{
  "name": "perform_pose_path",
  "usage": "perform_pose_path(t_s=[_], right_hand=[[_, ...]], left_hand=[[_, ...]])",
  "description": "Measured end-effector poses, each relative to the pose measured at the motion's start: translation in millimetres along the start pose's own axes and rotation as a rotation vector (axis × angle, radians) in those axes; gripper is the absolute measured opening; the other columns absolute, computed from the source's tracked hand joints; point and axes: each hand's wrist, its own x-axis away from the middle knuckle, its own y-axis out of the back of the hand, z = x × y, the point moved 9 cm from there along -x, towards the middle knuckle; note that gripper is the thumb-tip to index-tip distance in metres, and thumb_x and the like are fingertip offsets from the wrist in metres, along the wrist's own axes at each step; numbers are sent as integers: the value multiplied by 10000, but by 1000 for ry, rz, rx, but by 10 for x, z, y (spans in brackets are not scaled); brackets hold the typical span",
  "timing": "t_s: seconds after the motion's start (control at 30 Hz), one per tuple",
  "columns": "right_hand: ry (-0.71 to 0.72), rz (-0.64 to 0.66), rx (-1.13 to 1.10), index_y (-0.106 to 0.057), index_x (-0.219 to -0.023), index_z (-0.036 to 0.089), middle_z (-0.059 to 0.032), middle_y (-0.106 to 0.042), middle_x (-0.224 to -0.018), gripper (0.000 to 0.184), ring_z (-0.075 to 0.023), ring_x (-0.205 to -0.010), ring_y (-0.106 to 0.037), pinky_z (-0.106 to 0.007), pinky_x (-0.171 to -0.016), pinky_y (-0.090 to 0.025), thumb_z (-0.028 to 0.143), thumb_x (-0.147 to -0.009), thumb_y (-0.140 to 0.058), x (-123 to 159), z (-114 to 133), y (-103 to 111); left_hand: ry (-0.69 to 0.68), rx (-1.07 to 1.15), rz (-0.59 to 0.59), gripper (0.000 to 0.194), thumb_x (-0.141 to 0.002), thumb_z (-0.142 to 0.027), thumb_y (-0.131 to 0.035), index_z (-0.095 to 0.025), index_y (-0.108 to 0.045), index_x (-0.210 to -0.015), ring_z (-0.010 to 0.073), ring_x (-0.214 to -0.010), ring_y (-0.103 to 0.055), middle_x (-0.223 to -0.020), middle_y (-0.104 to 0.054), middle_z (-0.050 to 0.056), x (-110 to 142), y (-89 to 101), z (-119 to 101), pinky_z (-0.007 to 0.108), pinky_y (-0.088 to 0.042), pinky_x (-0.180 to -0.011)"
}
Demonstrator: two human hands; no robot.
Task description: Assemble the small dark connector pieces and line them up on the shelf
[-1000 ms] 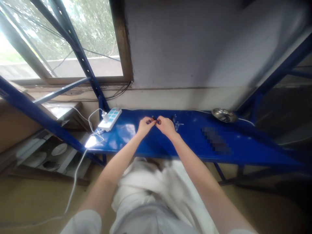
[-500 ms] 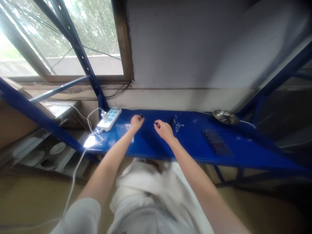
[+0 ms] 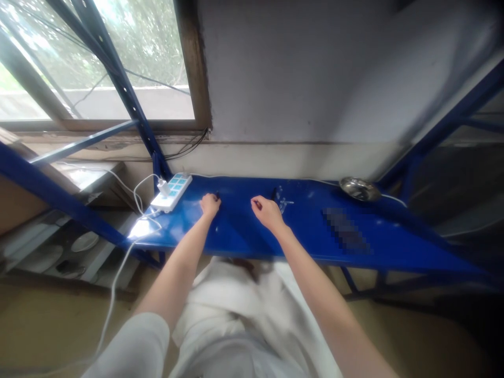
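Over the blue shelf (image 3: pixel 236 236), my left hand (image 3: pixel 210 206) is closed on a small dark object (image 3: pixel 217 195), too small to name. To its right, apart from it, my right hand (image 3: pixel 266 211) is closed too, thumb and fingers together. A small dark spot shows between those fingers; whether it is an object or shadow I cannot tell. Just behind the right hand lie several small clear pieces (image 3: pixel 285 201) and a black item (image 3: pixel 273 193), partly hidden by the hand.
A white power strip (image 3: pixel 173 193) with a plug and cable lies at the left end. Toward the right sit a shiny round metal dish (image 3: pixel 359 189) and a pixelated dark rectangle (image 3: pixel 346 230). Blue uprights (image 3: pixel 134 105) frame the shelf; a window and wall stand behind.
My left hand has moved left and slightly nearer to me, widening the gap between the hands. The right hand stays almost in place, still closed. The view has shifted slightly.
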Motion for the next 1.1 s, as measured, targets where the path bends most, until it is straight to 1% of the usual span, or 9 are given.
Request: perform_pose_path(t_s=[0.17,0.37,0.47,0.57,0.67,0.73,0.83,1.0,1.1], right_hand=[[-3,-58,-15,-629,-893,191,-28,-650,-723,259,-137,-622,-576,-223,-578,-382,285,-839,-395,-26,-22,101],[6,-228,-79,-631,-862,181,-55,-650,-713,268,-162,-614,-582,-255,-582,-407,328,-825,-410,-13,-155,376],[-79,-375,-102,-616,-855,165,-75,-650,-738,264,-172,-643,-587,-276,-625,-431,334,-820,-416,20,-406,611],[-226,-494,-109,-595,-893,145,-91,-649,-762,258,-184,-672,-588,-301,-656,-446,317,-811,-421,54,-800,817],[-339,-472,-37,-590,-933,134,-100,-649,-797,258,-199,-710,-591,-320,-677,-452,276,-800,-421,34,-1204,863],[-360,-378,33,-598,-954,129,-105,-653,-832,260,-210,-755,-593,-328,-701,-453,226,-771,-440,-13,-1431,777],[-300,-194,166,-621,-992,132,-123,-638,-1006,307,-237,-933,-569,-354,-794,-440,160,-758,-424,-84,-1649,533],[-314,39,278,-577,-1155,208,-69,-548,-1240,380,-248,-1110,-493,-419,-902,-392,185,-803,-436,-58,-1891,141],[-303,79,293,-580,-1156,250,-43,-544,-1253,359,-240,-1137,-474,-441,-913,-371,218,-829,-437,-43,-1907,38]], left_hand=[[71,-32,42,186,-698,-299,-550,-189,-673,-783,226,-833,-604,-846,-674,79,4,-8,-8,284,-397,-685],[132,-26,72,211,-688,-317,-554,-198,-681,-807,242,-852,-613,-855,-678,91,12,-41,14,297,-408,-709],[139,-13,71,199,-682,-308,-556,-196,-676,-796,253,-859,-610,-852,-675,95,9,-45,24,306,-403,-708],[153,22,73,180,-673,-309,-568,-192,-656,-778,256,-865,-603,-851,-665,94,40,-31,45,308,-396,-701],[146,64,-20,206,-662,-328,-594,-183,-616,-805,250,-890,-582,-904,-641,88,137,74,36,311,-393,-716],[68,97,-134,202,-690,-324,-581,-173,-585,-825,231,-888,-567,-907,-622,81,254,180,-65,315,-390,-744],[-198,183,-212,144,-774,-283,-506,-157,-560,-820,188,-826,-554,-839,-605,69,515,245,-430,306,-389,-768],[-653,239,-110,252,-854,-248,-395,-165,-554,-1031,189,-911,-529,-985,-603,80,1094,143,-1196,333,-378,-818],[-776,180,-10,391,-886,-259,-328,-199,-433,-1258,200,-967,-502,-1133,-556,86,1339,24,-1521,352,-375,-835]])
